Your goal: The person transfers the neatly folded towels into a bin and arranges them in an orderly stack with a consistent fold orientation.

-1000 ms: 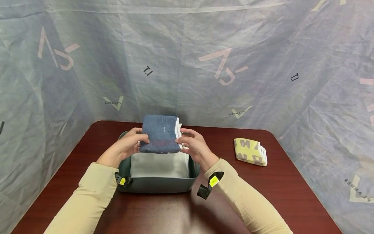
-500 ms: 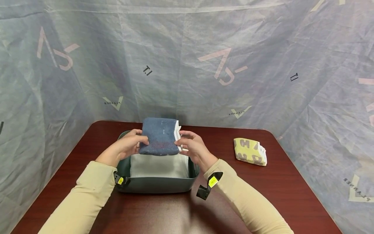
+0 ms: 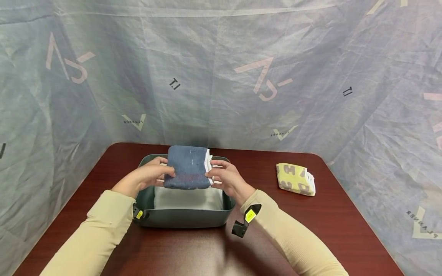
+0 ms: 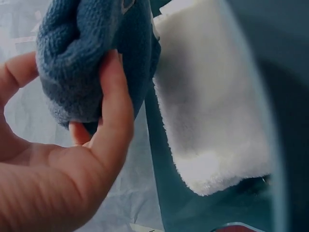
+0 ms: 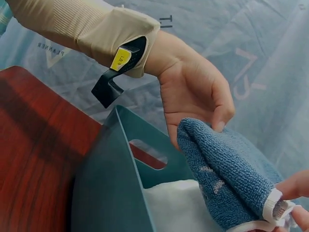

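Observation:
Over a dark green bin (image 3: 186,219), both hands hold a folded blue towel (image 3: 188,165) with white edges at its right end. My left hand (image 3: 146,177) grips the folded left end, thumb in front and fingers behind, as the left wrist view of the towel (image 4: 77,63) shows. At the white-edged end, my right hand (image 3: 228,177) pinches the layers; only its fingertips (image 5: 295,186) show in the right wrist view. White fluffy cloth (image 4: 207,106) lies inside the bin, below the blue towel, partly hidden by it in the head view.
A folded yellow towel (image 3: 292,178) with brown letters lies on the right of the dark red table (image 3: 262,237). The bin wall has a cut-out handle slot (image 5: 147,153). Grey printed sheeting (image 3: 221,76) hangs behind and at both sides.
Both hands have lowered the blue towel a little toward the bin, and the bin's back rim now shows more. The yellow towel and bin have stayed put.

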The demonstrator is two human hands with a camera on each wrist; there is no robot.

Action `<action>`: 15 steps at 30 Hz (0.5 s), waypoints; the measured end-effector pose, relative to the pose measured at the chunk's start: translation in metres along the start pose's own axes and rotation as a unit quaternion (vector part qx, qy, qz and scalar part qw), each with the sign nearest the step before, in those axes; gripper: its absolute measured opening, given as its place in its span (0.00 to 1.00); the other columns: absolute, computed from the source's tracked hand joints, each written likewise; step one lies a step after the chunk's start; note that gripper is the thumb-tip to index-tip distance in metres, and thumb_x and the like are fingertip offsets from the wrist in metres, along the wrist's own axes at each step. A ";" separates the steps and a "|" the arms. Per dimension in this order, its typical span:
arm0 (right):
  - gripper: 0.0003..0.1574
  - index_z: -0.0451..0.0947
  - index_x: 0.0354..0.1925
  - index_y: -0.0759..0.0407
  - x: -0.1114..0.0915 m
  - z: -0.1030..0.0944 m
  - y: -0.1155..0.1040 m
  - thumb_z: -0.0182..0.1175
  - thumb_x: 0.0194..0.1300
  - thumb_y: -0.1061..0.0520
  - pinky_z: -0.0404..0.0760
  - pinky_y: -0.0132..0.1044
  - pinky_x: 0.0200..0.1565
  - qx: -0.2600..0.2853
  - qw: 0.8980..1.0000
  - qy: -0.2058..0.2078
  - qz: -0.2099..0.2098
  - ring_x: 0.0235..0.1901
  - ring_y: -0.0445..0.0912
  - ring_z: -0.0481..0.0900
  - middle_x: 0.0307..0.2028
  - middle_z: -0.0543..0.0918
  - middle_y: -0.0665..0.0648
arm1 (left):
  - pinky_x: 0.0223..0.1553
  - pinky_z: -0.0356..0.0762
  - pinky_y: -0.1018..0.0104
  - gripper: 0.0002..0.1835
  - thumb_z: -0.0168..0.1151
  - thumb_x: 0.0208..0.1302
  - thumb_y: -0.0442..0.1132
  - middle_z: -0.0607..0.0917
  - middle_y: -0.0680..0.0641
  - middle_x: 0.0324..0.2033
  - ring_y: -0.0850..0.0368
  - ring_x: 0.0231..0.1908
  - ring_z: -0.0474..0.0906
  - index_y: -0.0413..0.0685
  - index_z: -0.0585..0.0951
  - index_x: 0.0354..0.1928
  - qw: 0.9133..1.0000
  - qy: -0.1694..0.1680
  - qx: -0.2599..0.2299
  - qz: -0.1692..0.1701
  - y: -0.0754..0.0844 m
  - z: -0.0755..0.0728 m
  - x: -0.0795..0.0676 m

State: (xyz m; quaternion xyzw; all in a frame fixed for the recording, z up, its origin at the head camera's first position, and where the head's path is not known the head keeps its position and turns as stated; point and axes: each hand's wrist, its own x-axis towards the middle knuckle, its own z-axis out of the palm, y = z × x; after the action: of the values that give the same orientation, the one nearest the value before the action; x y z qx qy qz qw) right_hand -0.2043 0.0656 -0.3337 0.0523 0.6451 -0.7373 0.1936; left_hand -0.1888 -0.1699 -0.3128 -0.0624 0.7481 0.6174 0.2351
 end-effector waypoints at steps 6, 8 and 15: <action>0.30 0.71 0.54 0.60 0.001 0.000 0.006 0.62 0.50 0.71 0.77 0.48 0.40 -0.014 1.000 -0.010 0.002 0.35 0.50 0.75 0.42 0.75 0.61 | 0.43 0.75 0.57 0.43 0.56 0.53 0.33 0.62 0.32 0.55 0.47 0.48 0.72 0.35 0.43 0.65 1.000 -0.008 0.013 -0.006 -0.005 -0.001 -0.002; 0.30 0.71 0.54 0.61 0.002 0.000 0.008 0.61 0.50 0.71 0.78 0.46 0.39 -0.017 1.000 -0.013 0.003 0.33 0.49 0.74 0.41 0.74 0.60 | 0.45 0.75 0.56 0.44 0.57 0.53 0.33 0.60 0.31 0.57 0.44 0.51 0.70 0.34 0.42 0.66 1.000 -0.015 0.019 -0.007 -0.007 -0.001 -0.003; 0.30 0.70 0.53 0.62 0.003 0.001 0.016 0.61 0.50 0.71 0.77 0.41 0.33 -0.037 0.999 -0.020 0.016 0.27 0.47 0.70 0.39 0.73 0.59 | 0.50 0.71 0.50 0.43 0.58 0.54 0.34 0.54 0.30 0.60 0.42 0.54 0.66 0.31 0.43 0.64 0.997 -0.039 0.061 -0.015 -0.014 -0.001 -0.007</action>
State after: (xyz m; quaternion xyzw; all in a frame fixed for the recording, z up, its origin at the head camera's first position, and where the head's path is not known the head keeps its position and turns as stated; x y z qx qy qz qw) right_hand -0.2015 0.0626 -0.3501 0.0403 0.6669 -0.7108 0.2200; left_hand -0.1781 -0.1756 -0.3219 -0.0347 0.7740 0.5687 0.2763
